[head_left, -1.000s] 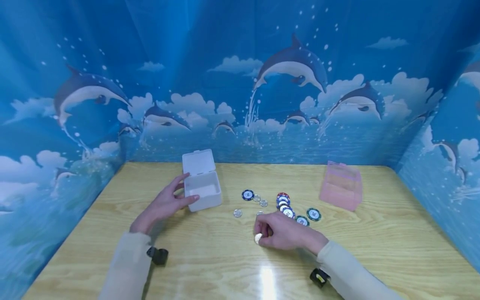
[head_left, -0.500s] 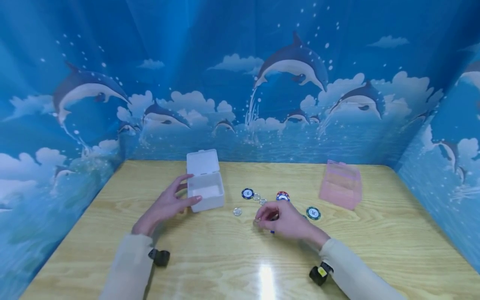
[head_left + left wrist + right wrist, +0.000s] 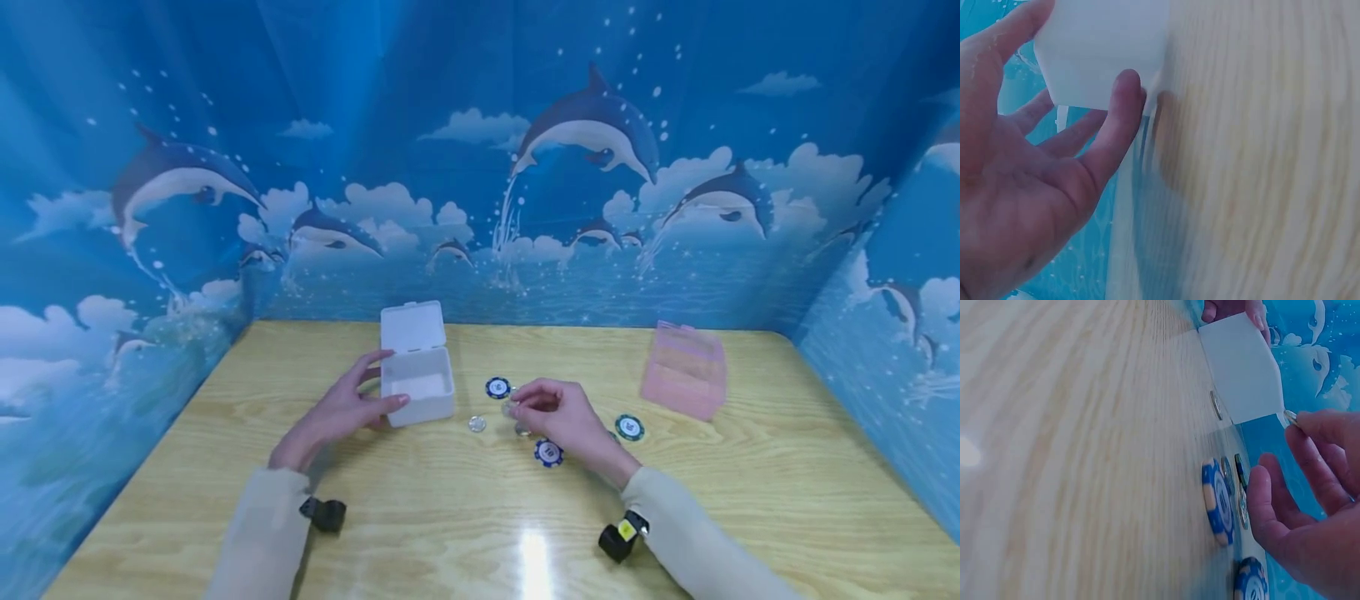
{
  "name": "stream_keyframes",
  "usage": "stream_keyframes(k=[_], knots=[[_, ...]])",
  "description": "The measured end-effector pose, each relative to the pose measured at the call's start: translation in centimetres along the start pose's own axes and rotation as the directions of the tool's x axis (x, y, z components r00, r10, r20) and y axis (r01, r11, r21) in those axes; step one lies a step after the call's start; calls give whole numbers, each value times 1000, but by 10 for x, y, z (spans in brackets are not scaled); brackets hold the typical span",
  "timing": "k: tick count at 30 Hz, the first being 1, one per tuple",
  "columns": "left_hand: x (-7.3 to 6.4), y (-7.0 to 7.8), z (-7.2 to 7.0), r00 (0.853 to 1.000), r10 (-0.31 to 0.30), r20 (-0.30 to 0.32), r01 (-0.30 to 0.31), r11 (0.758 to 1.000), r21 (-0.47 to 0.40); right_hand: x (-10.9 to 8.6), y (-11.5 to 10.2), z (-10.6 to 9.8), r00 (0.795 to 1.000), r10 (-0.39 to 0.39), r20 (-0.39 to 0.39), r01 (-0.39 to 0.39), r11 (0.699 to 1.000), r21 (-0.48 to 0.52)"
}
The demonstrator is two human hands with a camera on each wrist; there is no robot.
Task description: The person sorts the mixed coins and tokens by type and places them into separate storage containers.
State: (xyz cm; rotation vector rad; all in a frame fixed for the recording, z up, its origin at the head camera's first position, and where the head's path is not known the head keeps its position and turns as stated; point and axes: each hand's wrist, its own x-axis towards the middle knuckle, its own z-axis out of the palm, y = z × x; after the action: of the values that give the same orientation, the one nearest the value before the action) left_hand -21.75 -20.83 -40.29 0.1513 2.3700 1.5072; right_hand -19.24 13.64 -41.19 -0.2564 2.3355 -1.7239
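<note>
My left hand (image 3: 348,411) holds a white plastic box (image 3: 431,408) by its left side, thumb at the front rim and fingers behind. The box's lid (image 3: 412,327) is tipped back and the inside looks bare. My right hand (image 3: 566,417) pinches a silver coin (image 3: 1290,417) between thumb and fingertip, raised over the table. Below that hand lie a blue poker chip (image 3: 549,452) and a coin (image 3: 522,429). Between box and hand rests another coin (image 3: 477,424), with a blue chip (image 3: 498,387) farther back. The hand hides other chips.
A pink translucent case (image 3: 684,371) lies at the back right of the wooden table (image 3: 420,517). A green chip (image 3: 629,427) sits to the right of my right hand. A dolphin-print curtain (image 3: 480,167) closes off the back and sides.
My right hand lifts the coin away from the table's front and towards the back. A blue chip now lies apart from the overlapping row. My left hand has slid the box slightly right.
</note>
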Motion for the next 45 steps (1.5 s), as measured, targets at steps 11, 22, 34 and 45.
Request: stream_keyframes(k=[11,22,34,45], knots=[[3,-3,7,1000,4,-2,-4,997,-78,14,-6,9,995,72,-70,-64,992,107],[5,-2,12,1000,0,15,1,993,-121,33,-13,26,990,109,-94,-81,961,263],[2,4,15,1000,-1,1,1,1000,12,49,-24,44,989,123,-81,-90,939,332],[3,10,12,1000,-10,12,9,998,58,60,-31,56,994,93,-54,-68,934,352]])
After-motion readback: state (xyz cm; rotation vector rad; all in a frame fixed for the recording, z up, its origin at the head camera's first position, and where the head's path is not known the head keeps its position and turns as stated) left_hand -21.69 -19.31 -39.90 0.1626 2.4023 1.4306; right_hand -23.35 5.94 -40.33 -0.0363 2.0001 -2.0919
